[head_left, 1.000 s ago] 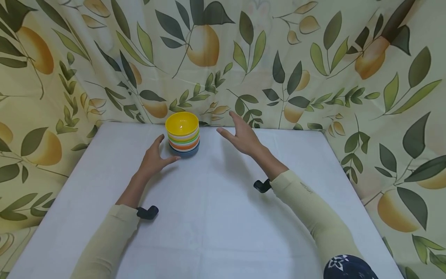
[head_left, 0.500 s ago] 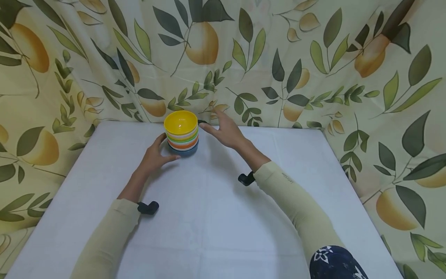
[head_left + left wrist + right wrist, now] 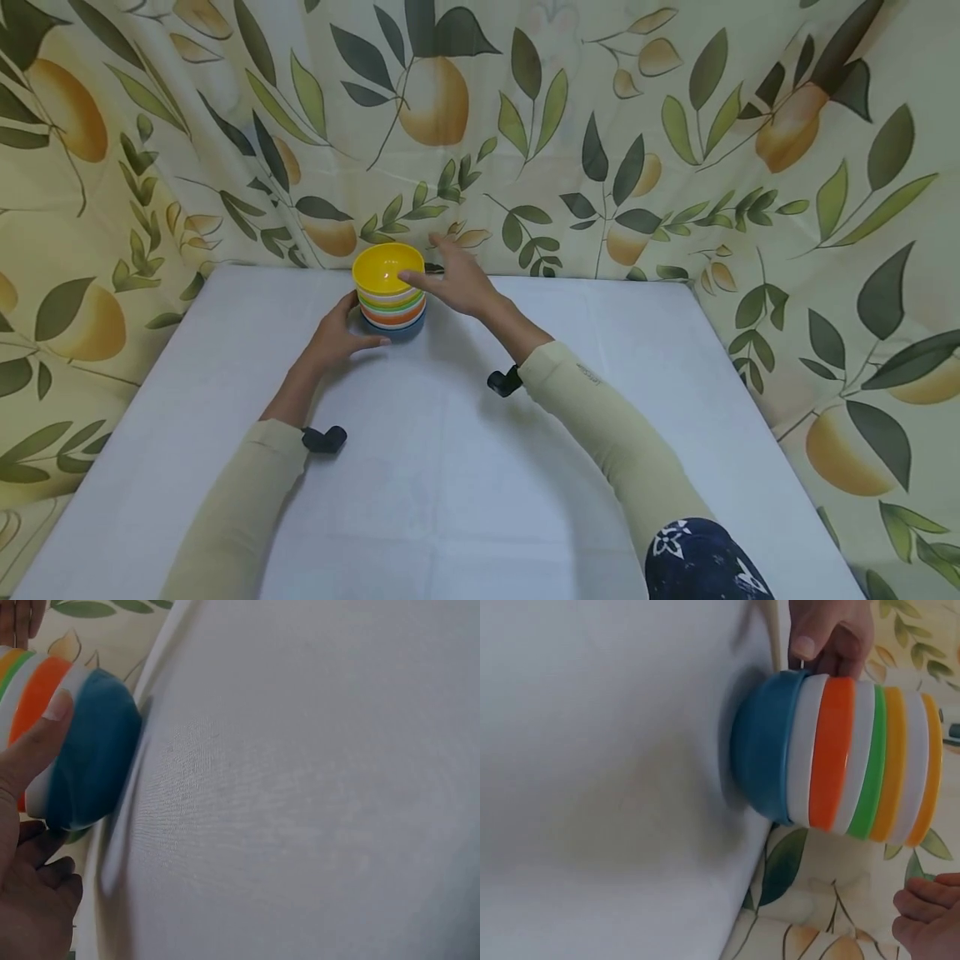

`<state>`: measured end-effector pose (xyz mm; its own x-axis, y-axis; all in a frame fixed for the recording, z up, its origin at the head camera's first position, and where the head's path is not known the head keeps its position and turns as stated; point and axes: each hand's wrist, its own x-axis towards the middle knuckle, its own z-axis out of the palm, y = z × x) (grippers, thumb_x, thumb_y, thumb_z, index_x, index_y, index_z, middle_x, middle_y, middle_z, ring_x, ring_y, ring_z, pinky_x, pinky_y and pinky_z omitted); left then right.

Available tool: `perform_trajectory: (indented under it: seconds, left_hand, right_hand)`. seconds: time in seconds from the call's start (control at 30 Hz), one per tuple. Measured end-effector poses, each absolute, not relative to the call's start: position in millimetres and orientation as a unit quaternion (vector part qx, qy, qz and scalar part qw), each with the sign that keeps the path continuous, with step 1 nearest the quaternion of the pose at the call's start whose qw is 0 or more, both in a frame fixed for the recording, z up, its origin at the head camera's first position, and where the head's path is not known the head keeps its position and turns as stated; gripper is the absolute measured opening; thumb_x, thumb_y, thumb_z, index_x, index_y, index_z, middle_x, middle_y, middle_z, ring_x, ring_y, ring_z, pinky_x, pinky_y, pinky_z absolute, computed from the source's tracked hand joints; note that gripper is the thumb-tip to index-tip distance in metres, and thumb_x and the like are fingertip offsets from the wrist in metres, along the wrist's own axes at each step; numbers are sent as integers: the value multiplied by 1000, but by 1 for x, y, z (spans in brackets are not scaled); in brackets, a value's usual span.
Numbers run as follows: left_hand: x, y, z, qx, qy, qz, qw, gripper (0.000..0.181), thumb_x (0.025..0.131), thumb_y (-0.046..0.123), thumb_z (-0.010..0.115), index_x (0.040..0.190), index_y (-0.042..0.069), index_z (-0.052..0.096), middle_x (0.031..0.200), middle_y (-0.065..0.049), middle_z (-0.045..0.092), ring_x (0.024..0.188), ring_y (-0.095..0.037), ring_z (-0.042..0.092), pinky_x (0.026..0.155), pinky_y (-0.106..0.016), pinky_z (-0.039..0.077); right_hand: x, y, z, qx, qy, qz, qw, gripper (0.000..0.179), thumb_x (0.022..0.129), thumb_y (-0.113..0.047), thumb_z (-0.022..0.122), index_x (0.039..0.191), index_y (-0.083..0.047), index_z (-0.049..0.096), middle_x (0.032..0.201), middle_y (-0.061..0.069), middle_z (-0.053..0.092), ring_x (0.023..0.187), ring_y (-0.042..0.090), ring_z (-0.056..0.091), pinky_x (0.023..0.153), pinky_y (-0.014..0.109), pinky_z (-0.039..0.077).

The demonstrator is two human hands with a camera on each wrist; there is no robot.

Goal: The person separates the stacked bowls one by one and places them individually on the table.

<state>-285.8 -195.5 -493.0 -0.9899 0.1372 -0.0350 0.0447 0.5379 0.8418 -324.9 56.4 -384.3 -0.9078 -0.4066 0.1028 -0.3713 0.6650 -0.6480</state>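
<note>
A stack of nested bowls (image 3: 392, 310) stands near the back edge of the table, left of centre. Its topmost bowl is yellow (image 3: 378, 268); below come white, green and orange bands, with a blue bowl (image 3: 763, 750) at the bottom. My left hand (image 3: 333, 335) holds the stack low on its left side, thumb in front and fingers on the other side. In the left wrist view the thumb (image 3: 41, 739) lies over the orange and white bowls. My right hand (image 3: 461, 279) is spread at the stack's right, its thumb overlapping the yellow rim in the head view.
A white cloth covers the table (image 3: 442, 467). Behind and beside it hangs a curtain (image 3: 540, 167) printed with fruit and leaves, close to the stack. Dark wrist cameras sit under both forearms, the left camera (image 3: 325, 440) and the right camera (image 3: 504, 382).
My right hand has moved left, from well apart to the yellow bowl's rim. My left hand has shifted slightly closer around the stack, which stays in place.
</note>
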Motion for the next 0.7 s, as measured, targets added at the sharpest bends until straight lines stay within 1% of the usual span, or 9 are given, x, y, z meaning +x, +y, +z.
perform_trajectory:
  seconds: [0.17,0.27,0.4,0.47,0.57,0.7]
  left_hand:
    - [-289,-196,-495,67,871,483,56,115,83,30,93,168,6,19,170,-20,26,157,-40,20,127,-59,19]
    - [-292,-196,-497,70,870,484,61,116,82,31,94,167,6,19,170,-20,26,157,-40,20,127,-59,19]
    - [-296,-196,-500,71,872,481,63,118,80,34,95,167,7,20,169,-19,29,156,-39,23,127,-59,20]
    - [-298,-196,-501,72,871,483,63,118,80,34,95,167,7,21,169,-19,30,156,-39,24,127,-59,20]
    - [-300,-196,-503,72,867,489,64,117,80,33,95,167,7,22,168,-18,32,155,-38,26,127,-58,21]
    - [-302,-195,-503,70,859,503,66,114,80,30,95,166,6,24,166,-18,35,153,-37,30,127,-55,22]
  right_hand:
    - [-327,47,-387,-215,915,-338,46,106,92,-68,69,167,-7,26,171,11,29,155,31,30,123,54,33]
    - [-328,43,-389,-225,911,-343,50,107,90,-66,73,165,-4,28,168,13,35,151,31,38,120,52,38]
    - [-330,38,-392,-234,906,-348,50,105,88,-61,78,162,-2,33,158,14,48,137,28,52,112,46,49]
    - [-331,37,-392,-235,906,-349,49,104,87,-60,80,161,-2,35,153,13,52,130,26,56,108,43,52]
    - [-332,35,-392,-237,904,-352,49,105,85,-58,83,160,-2,35,150,12,55,125,25,58,105,42,54]
    - [-332,33,-391,-240,903,-353,50,106,83,-56,86,160,-2,35,149,12,55,125,24,58,105,41,54]
